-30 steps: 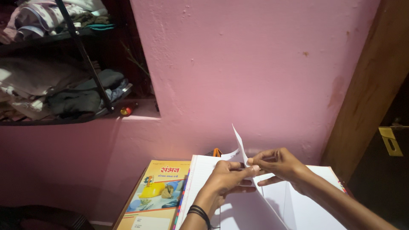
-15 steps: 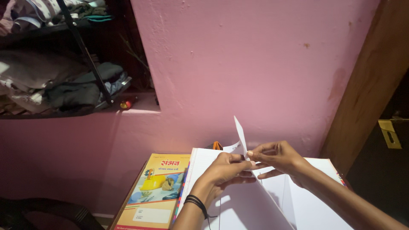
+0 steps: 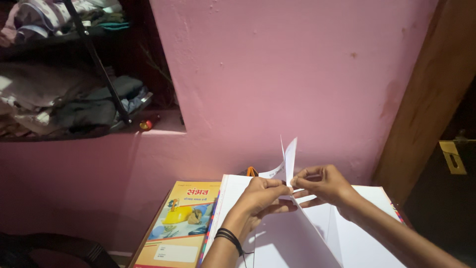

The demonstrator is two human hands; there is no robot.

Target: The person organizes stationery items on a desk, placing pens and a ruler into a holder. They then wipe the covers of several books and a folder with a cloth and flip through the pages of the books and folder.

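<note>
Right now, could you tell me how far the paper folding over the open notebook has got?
Done: the white sheet stands doubled along a crease above the open notebook. In hand: left hand and right hand pinch it at its lower edge. Left: it shows no finished shape; further folds cannot be judged.

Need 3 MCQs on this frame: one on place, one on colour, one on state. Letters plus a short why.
1. Where is the yellow book relative to the open notebook?
A) left of it B) on top of it C) right of it
2. What colour is the wall?
A) green B) pink C) white
3. How does the sheet stand?
A) flat on the notebook B) crumpled into a ball C) raised, pinched by both hands

A: it lies beside the notebook's left edge.
B: the plaster is pink.
C: the left hand and right hand pinch it upright.
</note>
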